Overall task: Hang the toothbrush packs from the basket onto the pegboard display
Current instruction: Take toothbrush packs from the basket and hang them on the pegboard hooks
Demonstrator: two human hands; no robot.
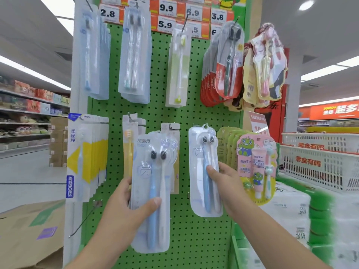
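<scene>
Toothbrush packs in both hands

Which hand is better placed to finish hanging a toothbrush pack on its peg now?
The right hand. Its pack is already up at a peg, with the hang hole at the hook. The left hand holds its packs lower, in front of the green pegboard, away from any hook.

Top price tags cropped by frame edge, right crates blurred

Toothbrush packs in both hands
</scene>
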